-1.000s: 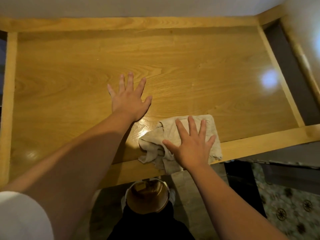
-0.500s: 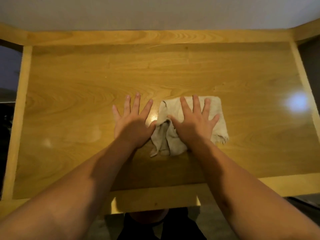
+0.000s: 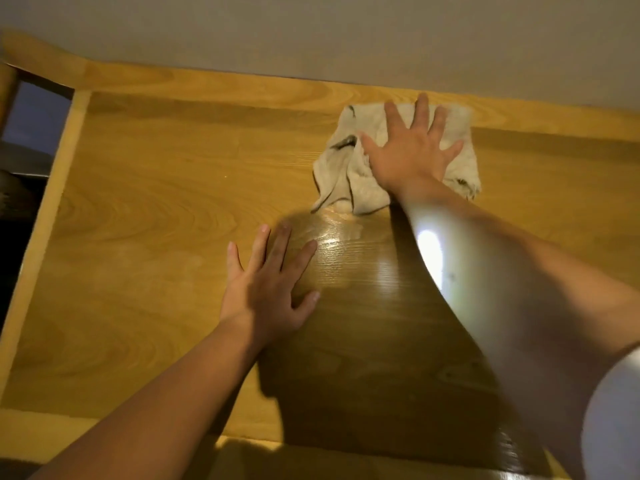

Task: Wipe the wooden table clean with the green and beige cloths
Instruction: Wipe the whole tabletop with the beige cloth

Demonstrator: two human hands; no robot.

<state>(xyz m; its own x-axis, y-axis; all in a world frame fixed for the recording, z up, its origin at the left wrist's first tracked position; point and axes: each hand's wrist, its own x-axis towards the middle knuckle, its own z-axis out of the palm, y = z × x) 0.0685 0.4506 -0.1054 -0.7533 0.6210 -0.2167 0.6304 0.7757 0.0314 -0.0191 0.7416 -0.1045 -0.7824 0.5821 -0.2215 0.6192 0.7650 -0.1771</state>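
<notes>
Head view:
Wooden table [image 3: 145, 237]: fills most of the view; it has a lighter raised border along its far, left and near edges, and the far border meets a pale wall [image 3: 346, 32].
Beige cloth [image 3: 349, 174]: lies crumpled on the table near the far edge, right of the middle; its far end reaches the far border, and dark marks show in its folds.
Right hand [image 3: 412, 150]: flat on the beige cloth, palm down, fingers fanned wide toward the far edge, pressing the cloth to the wood; it grips nothing between the fingers.
Right arm: stretches from the near right corner across the table, with a bright patch of light on the forearm and a white sleeve [image 3: 616, 420] at the near right.
Left hand [image 3: 270, 289]: flat on the bare wood near the middle of the table, palm down, fingers splayed, holding nothing; well apart from the cloth, nearer the person.
Surface: a shiny streak [image 3: 339, 233] lies between the cloth and the left hand; a dark shadow covers the wood from there to the near edge.
Green cloth: not seen in this view.
Left side: beyond the left edge, a dark gap and part of a wooden frame [image 3: 7, 84].
</notes>
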